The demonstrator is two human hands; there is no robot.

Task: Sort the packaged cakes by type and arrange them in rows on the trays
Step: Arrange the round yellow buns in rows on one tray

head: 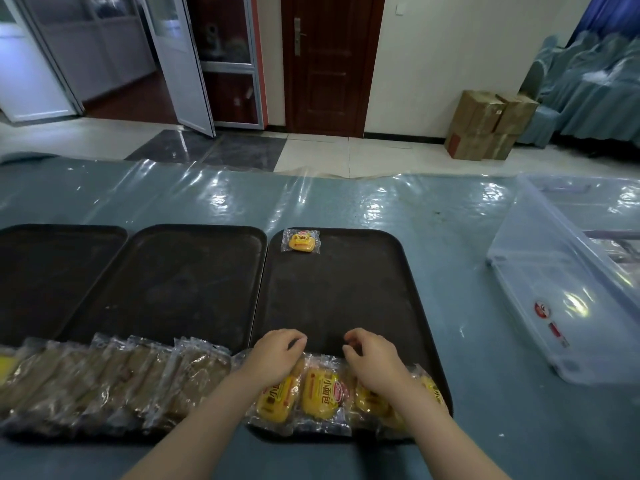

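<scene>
Blue table cover [467,237] under clear plastic sheeting is filling most of the frame. Left hand [277,355] and right hand [372,362], apart, are resting with curled fingers on the yellow packaged cakes [320,393] lining the near edge of the right tray [363,289]; whether either is actually gripping a packet, I cannot tell. One yellow cake packet [300,240] is lying alone at that tray's far left corner. Brown packaged cakes [114,382] are overlapping in a row across the middle tray [180,282] and left tray [52,271]. A clear plastic bin [554,289] is sitting at right.
</scene>
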